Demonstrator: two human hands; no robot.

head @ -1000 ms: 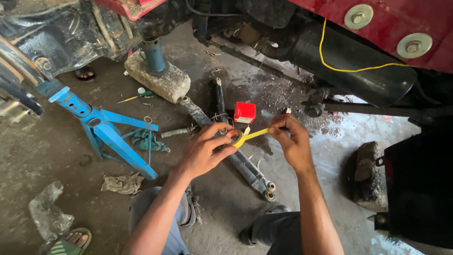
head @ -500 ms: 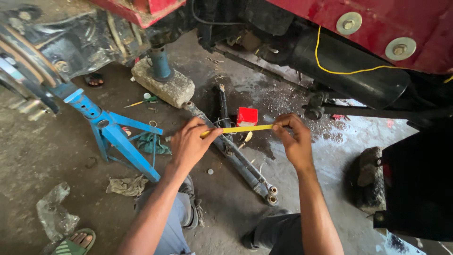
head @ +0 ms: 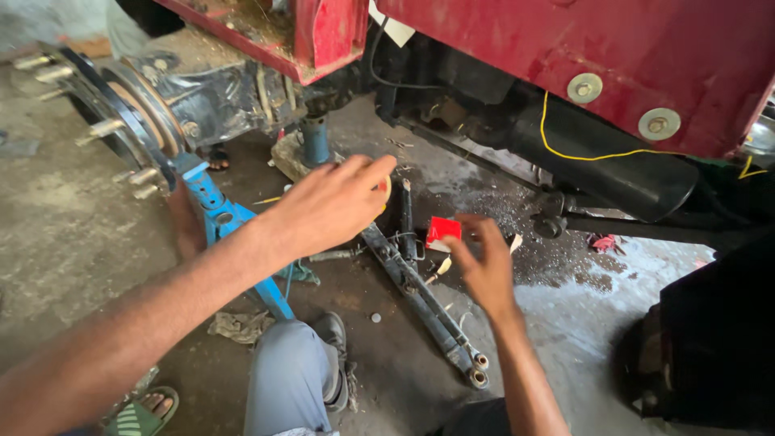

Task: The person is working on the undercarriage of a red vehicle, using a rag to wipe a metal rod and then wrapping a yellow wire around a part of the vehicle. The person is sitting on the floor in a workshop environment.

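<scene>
Reaching out over the dark steel bar (head: 420, 299) on the concrete floor (head: 73, 242), the left hand (head: 335, 202) pinches a small yellowish piece (head: 387, 187) between thumb and fingertips, above the bar's upper end. The right hand (head: 482, 266) hangs loosely open with curled fingers just right of the bar, gripping nothing, its fingertips beside the red block (head: 443, 231). Left of the bar stands the blue jack stand (head: 230, 234), with the wheel hub (head: 129, 121) beyond it. Behind the bar's far end the red vehicle body (head: 581, 48) overhangs, closing that side; bare floor lies open left of the stand
</scene>
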